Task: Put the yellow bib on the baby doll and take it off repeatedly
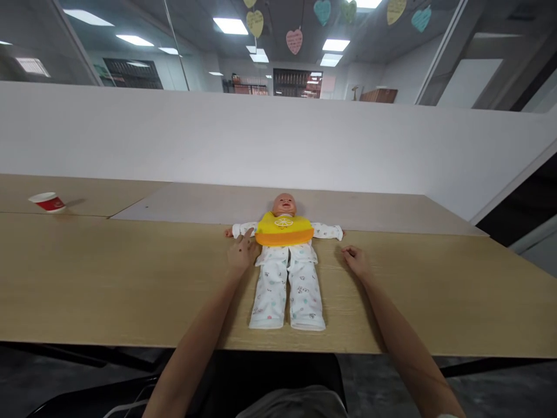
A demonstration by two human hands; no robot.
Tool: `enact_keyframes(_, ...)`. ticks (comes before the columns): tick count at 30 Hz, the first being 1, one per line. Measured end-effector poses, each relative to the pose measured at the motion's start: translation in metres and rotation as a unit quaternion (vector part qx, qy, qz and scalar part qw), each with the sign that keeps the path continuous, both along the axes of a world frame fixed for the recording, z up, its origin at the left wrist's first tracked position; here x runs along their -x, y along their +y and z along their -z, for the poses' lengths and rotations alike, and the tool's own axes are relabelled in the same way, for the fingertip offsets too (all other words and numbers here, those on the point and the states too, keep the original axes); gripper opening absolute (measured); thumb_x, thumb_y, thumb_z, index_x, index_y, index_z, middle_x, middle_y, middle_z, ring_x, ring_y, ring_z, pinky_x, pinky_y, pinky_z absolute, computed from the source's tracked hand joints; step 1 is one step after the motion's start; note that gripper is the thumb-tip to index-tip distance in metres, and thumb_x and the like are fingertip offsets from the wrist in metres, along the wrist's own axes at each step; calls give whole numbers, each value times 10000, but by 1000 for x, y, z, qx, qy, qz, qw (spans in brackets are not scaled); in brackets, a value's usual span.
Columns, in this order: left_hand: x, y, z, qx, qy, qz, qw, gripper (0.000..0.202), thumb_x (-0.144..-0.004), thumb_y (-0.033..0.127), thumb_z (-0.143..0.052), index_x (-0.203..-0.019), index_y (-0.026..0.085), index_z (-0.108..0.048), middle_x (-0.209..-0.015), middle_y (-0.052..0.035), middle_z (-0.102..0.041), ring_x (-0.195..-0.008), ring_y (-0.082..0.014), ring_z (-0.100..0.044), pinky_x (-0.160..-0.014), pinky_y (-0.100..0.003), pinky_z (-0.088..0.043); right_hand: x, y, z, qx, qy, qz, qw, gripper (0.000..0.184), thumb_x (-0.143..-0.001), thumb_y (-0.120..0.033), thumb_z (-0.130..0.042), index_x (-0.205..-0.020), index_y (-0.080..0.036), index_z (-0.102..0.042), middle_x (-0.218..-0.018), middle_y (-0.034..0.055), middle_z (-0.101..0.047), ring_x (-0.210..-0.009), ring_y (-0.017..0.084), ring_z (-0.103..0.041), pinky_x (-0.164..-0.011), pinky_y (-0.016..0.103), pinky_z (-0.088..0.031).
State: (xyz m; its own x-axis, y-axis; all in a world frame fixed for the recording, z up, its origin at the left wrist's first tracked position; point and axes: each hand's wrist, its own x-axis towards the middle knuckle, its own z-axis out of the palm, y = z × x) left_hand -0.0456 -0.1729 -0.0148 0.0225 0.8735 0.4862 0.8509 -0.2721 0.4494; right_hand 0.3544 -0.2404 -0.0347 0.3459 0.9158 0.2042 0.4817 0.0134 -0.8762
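A baby doll lies on its back on the wooden table, head away from me, arms spread. It wears white patterned pyjamas and a yellow and orange bib. My left hand rests beside the doll's right side, one finger pointing up toward its sleeve, the other fingers curled and holding nothing I can see. My right hand lies on the table a short way to the right of the doll, fingers loosely curled, apart from the doll's left arm.
A red and white paper cup lies tipped on the far left of the table. A white partition wall runs behind the table. A dark chair is under the near edge.
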Motion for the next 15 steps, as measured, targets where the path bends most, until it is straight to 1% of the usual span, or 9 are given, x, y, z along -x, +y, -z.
enact_keyframes(3, -13, 2, -14, -55, 42, 13, 997, 380, -905, 234, -471, -1260, 223, -606, -996, -96, -672, -804, -202, -625, -641, -272, -379, 1, -1, -2, 0, -7, -4, 1000, 447, -642, -568, -528, -754, -146, -621, -564, 16, -563, -529, 144, -495, -544, 266, -369)
enact_keyframes(6, -20, 2, -18, -86, 47, 23, 995, 374, -908, 247, -456, -1234, 210, -633, -950, -95, -693, -802, -204, -630, -650, -277, -392, 2, -2, -3, 6, -6, -3, 1000, 393, -650, -533, -514, -744, -164, -610, -577, 17, -577, -536, 147, -500, -541, 258, -364)
enact_keyframes(9, -20, -3, -13, -75, 29, 46, 996, 368, -899, 253, -454, -1213, 210, -641, -928, -86, -704, -801, -191, -631, -681, -268, -418, 2, -3, -4, 10, -11, 0, 1000, 354, -657, -500, -506, -734, -169, -606, -565, 13, -576, -532, 147, -506, -548, 258, -372)
enact_keyframes(12, -13, -8, -2, -40, -29, 62, 997, 385, -870, 255, -482, -1234, 209, -601, -878, -56, -692, -745, -169, -613, -699, -265, -441, 1, -2, -3, 17, -11, -8, 1000, 356, -659, -479, -507, -773, -161, -617, -566, 11, -579, -524, 147, -506, -544, 256, -372)
enact_keyframes(15, 2, -7, 8, 1, -113, 37, 993, 366, -840, 224, -491, -1190, 164, -580, -783, -34, -650, -689, -163, -590, -675, -276, -446, -1, -1, 0, 16, -12, -9, 1000, 378, -663, -490, -495, -794, -157, -615, -570, 11, -580, -516, 141, -487, -536, 253, -362)
